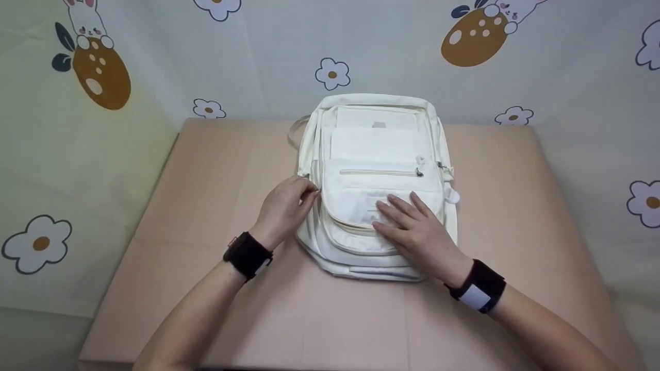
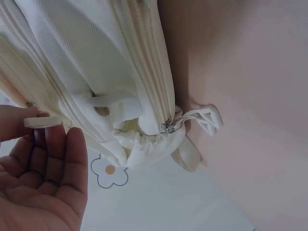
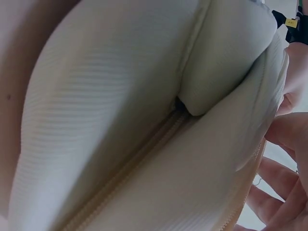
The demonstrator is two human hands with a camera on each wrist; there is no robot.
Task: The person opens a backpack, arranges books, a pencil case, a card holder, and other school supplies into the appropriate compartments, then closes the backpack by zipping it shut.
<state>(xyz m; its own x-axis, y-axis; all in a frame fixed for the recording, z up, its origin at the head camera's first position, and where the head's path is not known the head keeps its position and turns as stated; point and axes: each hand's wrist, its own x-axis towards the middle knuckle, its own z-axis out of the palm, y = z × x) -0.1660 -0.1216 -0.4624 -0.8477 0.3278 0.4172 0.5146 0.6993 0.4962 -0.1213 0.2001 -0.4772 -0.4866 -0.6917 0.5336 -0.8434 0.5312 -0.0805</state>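
Note:
A cream backpack (image 1: 379,144) lies on its back on the table, its front pocket (image 1: 348,203) facing up. At the pocket's left edge, my left hand (image 1: 283,206) pinches a small pale zipper pull (image 2: 44,122) between thumb and fingertips, clearest in the left wrist view. My right hand (image 1: 423,237) rests on the lower right of the front pocket with its fingers spread. In the right wrist view, part of that hand (image 3: 286,178) shows against the fabric beside a zipper (image 3: 130,173).
The table (image 1: 221,154) has a pinkish-beige cover. Behind and beside it hang pale curtains (image 1: 278,51) printed with flowers and rabbits. A short zipper (image 1: 379,172) crosses the front of the backpack, and a strap loop (image 1: 295,131) sticks out at its upper left.

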